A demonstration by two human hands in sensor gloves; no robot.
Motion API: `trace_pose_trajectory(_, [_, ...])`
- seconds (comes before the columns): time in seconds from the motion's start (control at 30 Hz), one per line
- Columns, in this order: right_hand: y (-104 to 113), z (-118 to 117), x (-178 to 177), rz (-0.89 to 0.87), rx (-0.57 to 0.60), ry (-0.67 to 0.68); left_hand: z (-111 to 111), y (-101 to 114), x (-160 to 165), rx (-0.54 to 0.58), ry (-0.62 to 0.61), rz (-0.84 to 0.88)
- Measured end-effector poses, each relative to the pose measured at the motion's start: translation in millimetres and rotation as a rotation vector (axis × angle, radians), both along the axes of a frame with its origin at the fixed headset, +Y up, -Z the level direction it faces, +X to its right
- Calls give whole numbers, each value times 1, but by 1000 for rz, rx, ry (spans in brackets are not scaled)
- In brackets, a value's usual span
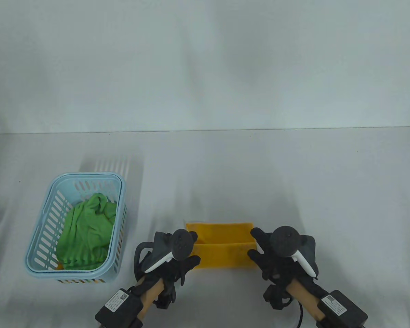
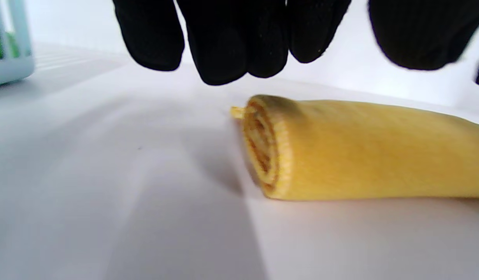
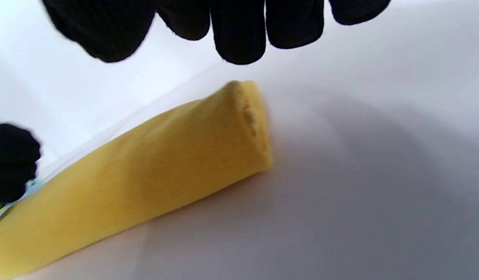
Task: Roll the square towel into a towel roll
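Both relaxed hands, left hand (image 1: 177, 261) and right hand (image 1: 276, 261), flank the half-rolled yellow towel (image 1: 223, 247) untouched.

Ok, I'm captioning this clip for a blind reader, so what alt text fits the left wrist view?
A partly rolled yellow towel lies on a white table, its spiral end facing the camera. The black gloved fingers of the left hand hang just above that end, not touching it. A corner of a light blue basket shows at the far left.
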State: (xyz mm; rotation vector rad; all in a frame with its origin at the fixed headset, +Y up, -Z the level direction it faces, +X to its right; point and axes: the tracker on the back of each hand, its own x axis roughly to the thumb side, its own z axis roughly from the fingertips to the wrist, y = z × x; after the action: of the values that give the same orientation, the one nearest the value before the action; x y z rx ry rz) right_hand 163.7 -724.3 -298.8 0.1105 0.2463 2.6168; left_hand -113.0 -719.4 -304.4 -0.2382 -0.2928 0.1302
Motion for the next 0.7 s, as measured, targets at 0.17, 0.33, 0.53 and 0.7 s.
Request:
trace_pose_trajectory(0.17, [0,5,-29,167,-45,172,6,-7,17,19,-85,-98])
trace_pose_trajectory(0.33, [-19,1,-42,300,-89,183,3,-20,25,8,-106,-190])
trace_pose_trajectory(0.53, [-32,-3,-41,339,-118,163,-2,-35,25,-24,-92,-251])
trace_pose_trajectory(0.7, [-34,-6,-41,343,-62,136,-4,-38,23,-22,-75,-268])
